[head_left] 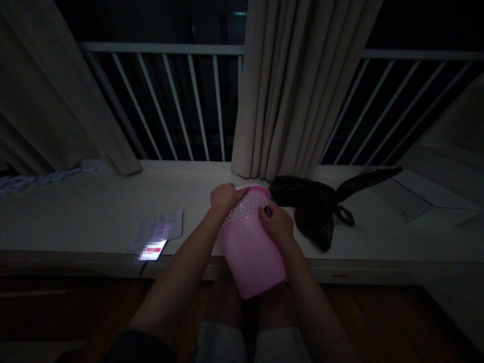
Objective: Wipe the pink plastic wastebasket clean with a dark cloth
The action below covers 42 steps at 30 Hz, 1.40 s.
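A pink plastic wastebasket (252, 254) with a honeycomb-mesh band under its rim is tilted over the ledge's front edge. Its mouth points away from me and its base towards my legs. My left hand (224, 197) is closed over the rim at the left. On the right side, just below the rim, my right hand (279, 223) presses against the wastebasket with curled fingers. A small dark spot shows between its thumb and fingers; I cannot make out what it is. The inside of the wastebasket is hidden. Right of it lies a knotted black plastic bag (315, 212).
On the white ledge (102, 212), a lit phone (154, 250) with a cable lies by papers (174, 225) at the left. Beige curtains (282, 91) hang behind, beside white railings (162, 49). A pale, box-like object (427, 196) is at the right. The room is dim.
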Tool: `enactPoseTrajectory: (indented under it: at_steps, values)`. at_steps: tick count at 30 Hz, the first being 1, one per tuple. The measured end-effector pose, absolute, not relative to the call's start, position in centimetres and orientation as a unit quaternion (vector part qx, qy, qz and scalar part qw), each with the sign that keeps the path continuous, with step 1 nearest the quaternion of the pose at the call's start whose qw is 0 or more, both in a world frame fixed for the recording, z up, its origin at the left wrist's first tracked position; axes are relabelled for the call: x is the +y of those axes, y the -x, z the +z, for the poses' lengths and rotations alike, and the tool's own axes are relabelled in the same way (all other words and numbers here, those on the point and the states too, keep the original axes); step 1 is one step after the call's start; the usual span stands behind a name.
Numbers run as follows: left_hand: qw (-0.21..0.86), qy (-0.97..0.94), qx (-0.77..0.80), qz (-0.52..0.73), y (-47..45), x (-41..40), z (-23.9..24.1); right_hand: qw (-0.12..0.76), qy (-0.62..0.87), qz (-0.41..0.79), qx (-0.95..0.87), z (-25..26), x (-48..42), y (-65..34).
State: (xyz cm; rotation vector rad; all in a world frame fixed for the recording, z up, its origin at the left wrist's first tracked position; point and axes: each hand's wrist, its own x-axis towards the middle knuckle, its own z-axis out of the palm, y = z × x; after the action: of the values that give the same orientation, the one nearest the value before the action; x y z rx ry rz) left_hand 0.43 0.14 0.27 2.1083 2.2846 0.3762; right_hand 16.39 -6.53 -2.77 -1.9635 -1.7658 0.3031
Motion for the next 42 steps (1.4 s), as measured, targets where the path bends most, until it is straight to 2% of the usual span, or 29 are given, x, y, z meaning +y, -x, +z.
enactPoseTrajectory:
  at_steps: [23,29,35,42]
  values:
    - [-0.008,-0.672,0.728,0.134,-0.4,0.5,-0.2,0.179,0.731,0.101,-0.651,-1.5,-7.0,-15.2]
    - [0.000,-0.673,0.728,0.130,-0.3,0.4,-0.1,0.218,0.711,0.098,-0.661,-2.2,-6.8,-15.9]
    - [0.006,-0.673,0.728,0.131,-0.3,0.2,0.0,0.306,0.709,0.132,-0.622,-3.4,-6.4,-17.0]
    - [-0.001,-0.669,0.731,0.133,0.0,0.1,-0.2,0.295,0.729,0.064,-0.615,-2.7,-7.0,-15.9]
